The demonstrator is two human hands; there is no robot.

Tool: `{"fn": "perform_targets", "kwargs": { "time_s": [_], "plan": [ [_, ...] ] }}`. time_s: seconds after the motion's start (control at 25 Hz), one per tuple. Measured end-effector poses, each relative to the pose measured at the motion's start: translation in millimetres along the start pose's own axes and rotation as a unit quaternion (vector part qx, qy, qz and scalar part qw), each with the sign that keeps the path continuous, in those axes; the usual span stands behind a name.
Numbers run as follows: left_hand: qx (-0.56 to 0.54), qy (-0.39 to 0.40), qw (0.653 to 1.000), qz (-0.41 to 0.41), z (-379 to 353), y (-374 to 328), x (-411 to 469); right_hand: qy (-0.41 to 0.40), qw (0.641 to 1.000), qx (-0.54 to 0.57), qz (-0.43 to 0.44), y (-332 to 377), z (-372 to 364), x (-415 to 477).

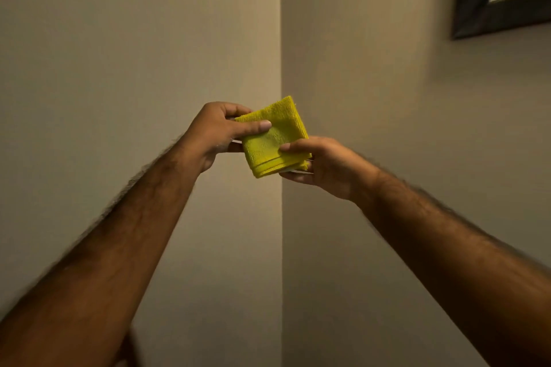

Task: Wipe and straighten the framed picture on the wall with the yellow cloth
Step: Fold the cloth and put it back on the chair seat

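Note:
A folded yellow cloth is held up in front of a wall corner by both hands. My left hand pinches its upper left edge, thumb lying across the top face. My right hand grips its lower right corner, thumb on top and fingers underneath. The framed picture hangs on the right-hand wall at the top right; only its dark lower left corner and a strip of pale mat show, the frame's bottom edge slanting up to the right. Neither hand touches the frame.
Two plain beige walls meet at a vertical corner running down the middle of the view. A dark shape shows at the bottom left beside my left forearm.

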State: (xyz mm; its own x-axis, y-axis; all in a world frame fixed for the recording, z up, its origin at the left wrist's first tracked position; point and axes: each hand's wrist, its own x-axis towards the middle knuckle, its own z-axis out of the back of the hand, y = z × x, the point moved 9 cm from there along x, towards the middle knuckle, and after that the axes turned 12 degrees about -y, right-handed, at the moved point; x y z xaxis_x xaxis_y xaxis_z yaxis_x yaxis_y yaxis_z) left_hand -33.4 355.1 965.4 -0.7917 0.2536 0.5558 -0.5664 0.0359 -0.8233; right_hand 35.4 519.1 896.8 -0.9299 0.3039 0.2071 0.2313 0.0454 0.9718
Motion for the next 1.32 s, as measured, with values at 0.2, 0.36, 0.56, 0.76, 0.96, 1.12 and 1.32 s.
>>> {"fn": "perform_targets", "kwargs": {
  "time_s": [0.2,0.36,0.56,0.76,0.96,1.12,1.32],
  "plan": [
    [-0.053,-0.048,0.984,0.163,76.8,142.1,-46.7,0.046,0.995,0.01,-0.09,-124.5,-65.5,22.5],
    [-0.084,-0.114,0.945,0.296,133.9,280.3,-124.9,0.071,0.98,-0.023,-0.186,-252.0,-111.4,25.0],
    [-0.09,-0.183,0.894,0.398,163.5,404.2,-221.3,0.107,0.945,-0.063,-0.304,-405.3,-156.2,1.4],
    [-0.057,-0.244,0.834,0.492,202.7,518.9,-327.1,0.105,0.898,-0.075,-0.42,-564.8,-194.7,-44.2],
    [-0.018,-0.246,0.774,0.584,224.6,623.8,-434.9,0.106,0.844,-0.103,-0.515,-708.2,-218.8,-103.4],
    [0.015,-0.276,0.722,0.634,235.8,703.8,-520.7,0.08,0.825,-0.13,-0.544,-808.9,-216.3,-144.5],
    [0.068,-0.254,0.668,0.696,227.0,802.4,-629.2,0.024,0.796,-0.147,-0.587,-919.9,-195.7,-210.3]
  ]
}}
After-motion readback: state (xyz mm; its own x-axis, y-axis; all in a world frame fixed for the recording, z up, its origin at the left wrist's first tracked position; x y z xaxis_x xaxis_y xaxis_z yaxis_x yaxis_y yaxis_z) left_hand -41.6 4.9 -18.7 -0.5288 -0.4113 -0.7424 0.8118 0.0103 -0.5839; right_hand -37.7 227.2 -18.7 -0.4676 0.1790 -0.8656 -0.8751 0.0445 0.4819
